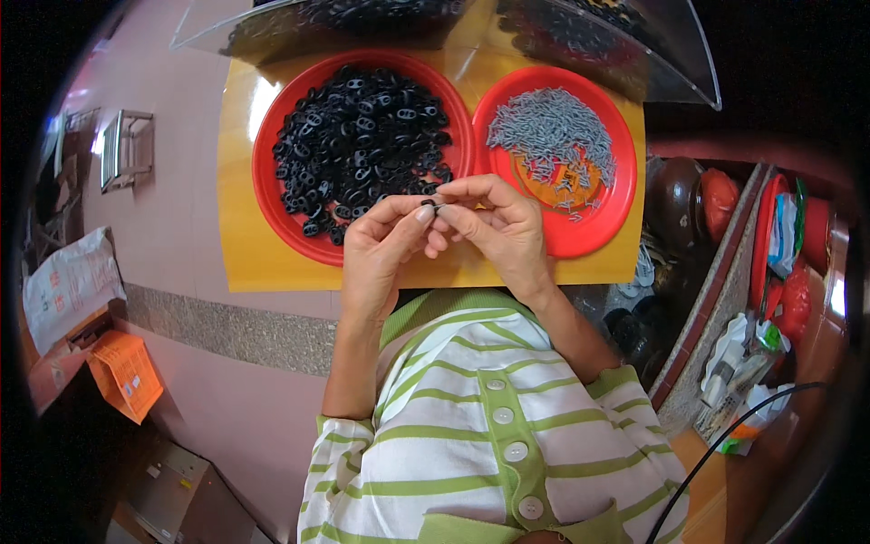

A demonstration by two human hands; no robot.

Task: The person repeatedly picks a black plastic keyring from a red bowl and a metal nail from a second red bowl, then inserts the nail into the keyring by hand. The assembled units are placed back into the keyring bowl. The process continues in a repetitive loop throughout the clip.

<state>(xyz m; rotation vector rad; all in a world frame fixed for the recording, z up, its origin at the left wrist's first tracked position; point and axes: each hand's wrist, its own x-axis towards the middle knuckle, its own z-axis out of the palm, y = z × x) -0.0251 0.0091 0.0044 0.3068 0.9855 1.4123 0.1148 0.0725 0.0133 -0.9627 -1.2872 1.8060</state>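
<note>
In front of my chest, my two hands meet at the fingertips over the near edge of the yellow tabletop. My left hand is closed, its thumb and forefinger pinching a small black plastic piece. Against that piece, my right hand is also closed in a pinch on what looks like a small grey screw, mostly hidden by the fingers. Behind my left hand, a red round tray holds a heap of black oval two-hole pieces. Beyond my right hand, a smaller red tray holds many grey screws.
An orange disc lies under some screws in the smaller tray. Clear-walled bins with more black pieces stand at the table's far edge. Bags and red items fill a shelf on the right. A black cable curves at lower right.
</note>
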